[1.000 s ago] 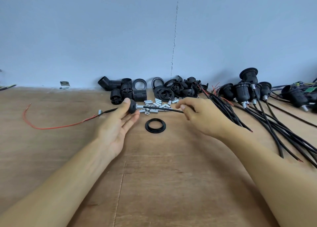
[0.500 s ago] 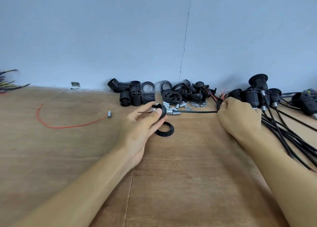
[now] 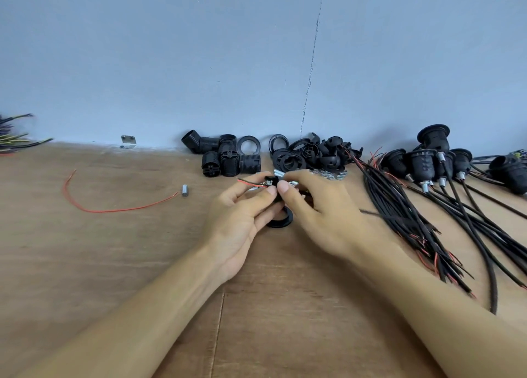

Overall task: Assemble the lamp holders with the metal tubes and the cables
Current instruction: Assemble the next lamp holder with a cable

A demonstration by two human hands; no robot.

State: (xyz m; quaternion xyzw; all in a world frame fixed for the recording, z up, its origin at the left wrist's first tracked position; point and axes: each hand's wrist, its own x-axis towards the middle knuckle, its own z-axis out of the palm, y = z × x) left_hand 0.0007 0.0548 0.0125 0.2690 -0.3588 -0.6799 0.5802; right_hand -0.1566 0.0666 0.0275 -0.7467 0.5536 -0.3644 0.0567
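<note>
My left hand [image 3: 241, 220] pinches a small black lamp holder cap [image 3: 272, 182] with a cable threaded through it; the cable's red and black wire ends [image 3: 251, 183] stick out to the left. My right hand [image 3: 319, 209] meets it from the right, thumb and fingers closed on the same piece where the cable enters. A black ring [image 3: 281, 220] lies on the table under both hands. Small metal tubes [image 3: 281, 174] lie just behind my fingers.
Black holder bodies [image 3: 228, 158] and rings [image 3: 302, 155] are piled at the wall. Nuts [image 3: 328, 175] lie beside them. A bundle of black cables [image 3: 405, 215] and finished holders [image 3: 427, 158] fill the right. A loose red wire [image 3: 108, 209] and one metal tube [image 3: 184, 190] lie left.
My right hand has slid left along the cable to meet my left hand at the cap. The cable's wire ends now stick out left of the cap.
</note>
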